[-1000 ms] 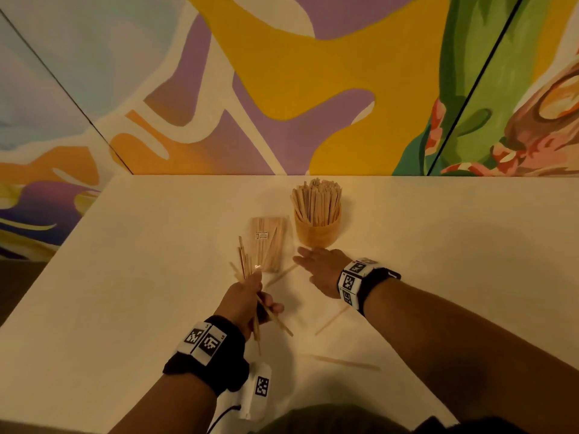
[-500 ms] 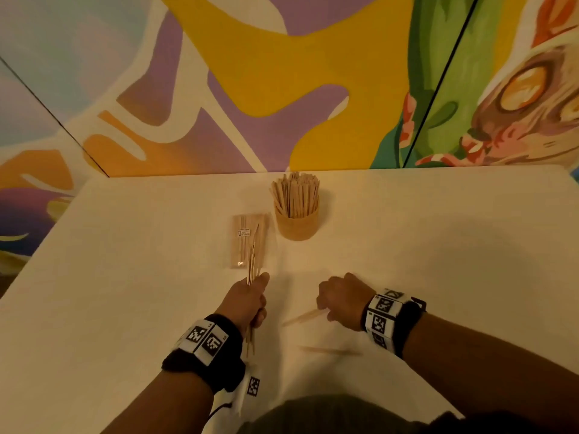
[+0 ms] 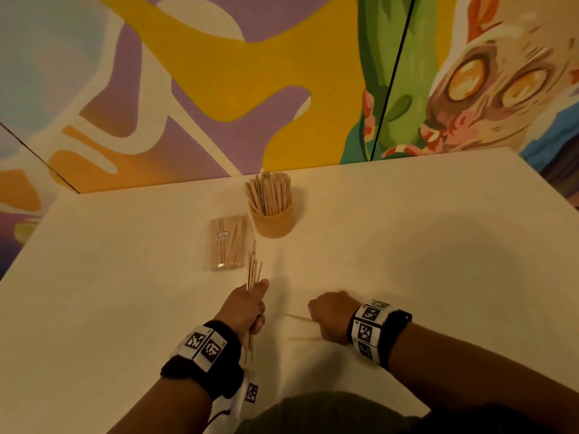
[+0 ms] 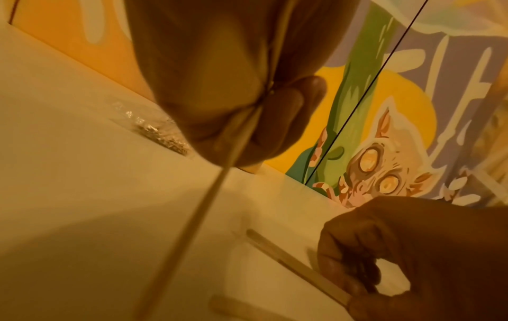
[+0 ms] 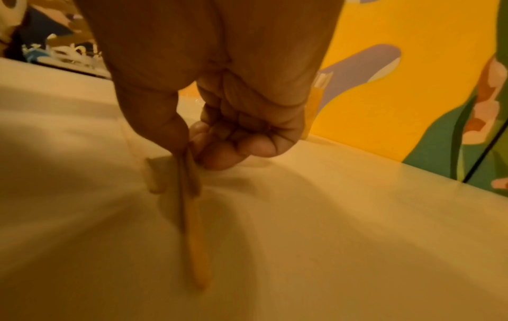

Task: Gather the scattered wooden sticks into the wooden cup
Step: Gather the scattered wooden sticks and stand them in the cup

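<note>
Left hand (image 3: 247, 308) grips stick bundle (image 3: 253, 267); right hand (image 3: 329, 314) pinches stick (image 3: 297, 317).

In the head view the right hand (image 3: 329, 314) covers the near end of the stick (image 3: 297, 318) it pinches, and its fingertips are hidden beneath the knuckles. The left hand (image 3: 247, 305) wraps the middle of its bundle of sticks (image 3: 253, 267), so their count cannot be told. In the left wrist view a second loose stick (image 4: 236, 305) is blurred and cut off by the bottom edge.
</note>
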Motion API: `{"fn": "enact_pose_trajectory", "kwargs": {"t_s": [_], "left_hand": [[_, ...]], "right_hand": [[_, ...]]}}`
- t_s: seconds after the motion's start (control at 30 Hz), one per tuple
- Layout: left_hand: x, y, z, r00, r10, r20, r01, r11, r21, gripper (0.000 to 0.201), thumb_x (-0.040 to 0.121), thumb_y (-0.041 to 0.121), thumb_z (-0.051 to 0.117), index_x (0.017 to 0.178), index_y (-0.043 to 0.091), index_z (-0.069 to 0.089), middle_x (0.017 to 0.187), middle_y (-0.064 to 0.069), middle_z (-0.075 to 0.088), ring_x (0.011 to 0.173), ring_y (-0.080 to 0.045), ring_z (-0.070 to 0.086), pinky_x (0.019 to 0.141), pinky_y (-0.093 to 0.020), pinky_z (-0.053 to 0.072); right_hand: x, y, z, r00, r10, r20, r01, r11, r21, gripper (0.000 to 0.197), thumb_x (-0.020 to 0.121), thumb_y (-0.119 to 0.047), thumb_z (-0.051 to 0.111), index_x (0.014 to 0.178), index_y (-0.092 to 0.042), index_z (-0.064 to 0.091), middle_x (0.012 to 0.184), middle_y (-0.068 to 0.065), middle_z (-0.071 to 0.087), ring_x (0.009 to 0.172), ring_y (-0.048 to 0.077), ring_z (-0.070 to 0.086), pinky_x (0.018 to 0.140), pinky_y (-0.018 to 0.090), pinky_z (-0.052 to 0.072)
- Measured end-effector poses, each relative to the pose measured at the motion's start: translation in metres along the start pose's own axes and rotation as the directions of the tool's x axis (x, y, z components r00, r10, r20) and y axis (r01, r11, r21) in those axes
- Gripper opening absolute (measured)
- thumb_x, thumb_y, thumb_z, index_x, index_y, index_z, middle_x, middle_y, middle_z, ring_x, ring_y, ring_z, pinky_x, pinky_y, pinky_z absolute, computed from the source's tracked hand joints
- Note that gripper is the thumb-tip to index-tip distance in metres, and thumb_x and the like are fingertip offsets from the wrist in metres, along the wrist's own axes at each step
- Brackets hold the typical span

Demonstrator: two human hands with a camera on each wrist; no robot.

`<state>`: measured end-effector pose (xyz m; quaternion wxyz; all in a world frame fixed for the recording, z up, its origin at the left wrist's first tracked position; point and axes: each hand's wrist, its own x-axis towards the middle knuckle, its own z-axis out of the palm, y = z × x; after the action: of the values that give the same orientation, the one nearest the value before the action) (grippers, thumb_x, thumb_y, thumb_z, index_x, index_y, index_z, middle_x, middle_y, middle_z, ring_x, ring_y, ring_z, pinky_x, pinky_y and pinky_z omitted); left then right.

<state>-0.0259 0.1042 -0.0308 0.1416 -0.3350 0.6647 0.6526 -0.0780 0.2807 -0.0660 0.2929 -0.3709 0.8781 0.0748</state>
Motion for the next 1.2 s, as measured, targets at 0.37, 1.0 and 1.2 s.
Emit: {"fn": "enact_pose_trajectory", "kwargs": {"t_s": [0.37,1.0,1.2], "left_hand": [[-0.004,-0.007,-0.008,1.000,-0.011,-0.012,0.011,1.000,-0.024,0.029,0.097,0.031,0.047,0.074,0.015,0.038,0.045,0.003,0.032,0.032,-0.010,0.029,0.036,-0.018,0.023],[0.001,-0.007,-0.007,1.000,-0.007,0.004,0.007,0.999,-0.035,0.032,0.096,0.033,0.048,0.071,0.016,0.036,0.044,0.004,0.033,0.033,-0.010,0.029,0.038,-0.018,0.023],[-0.002,-0.007,-0.008,1.000,-0.007,0.001,0.007,0.999,-0.052,0.034,0.091,0.034,0.057,0.072,0.017,0.036,0.043,0.005,0.031,0.035,-0.010,0.026,0.038,-0.019,0.023]], "right_hand": [[-0.009,-0.021,0.003,0.998,-0.064,-0.026,0.064,0.998,-0.019,0.023,0.087,-0.014,0.052,0.108,-0.007,0.059,0.106,0.011,0.063,0.093,0.029,0.062,0.082,0.038,0.053],[0.000,-0.037,0.014,0.989,-0.118,-0.089,0.091,0.961,-0.260,0.020,0.094,-0.005,0.041,0.103,-0.003,0.058,0.103,0.014,0.061,0.093,0.032,0.056,0.076,0.038,0.037],[0.000,-0.027,-0.004,0.998,0.014,-0.058,-0.012,0.999,0.048,0.020,0.091,-0.013,0.048,0.107,-0.005,0.057,0.110,0.013,0.061,0.097,0.032,0.060,0.079,0.037,0.045]]}}
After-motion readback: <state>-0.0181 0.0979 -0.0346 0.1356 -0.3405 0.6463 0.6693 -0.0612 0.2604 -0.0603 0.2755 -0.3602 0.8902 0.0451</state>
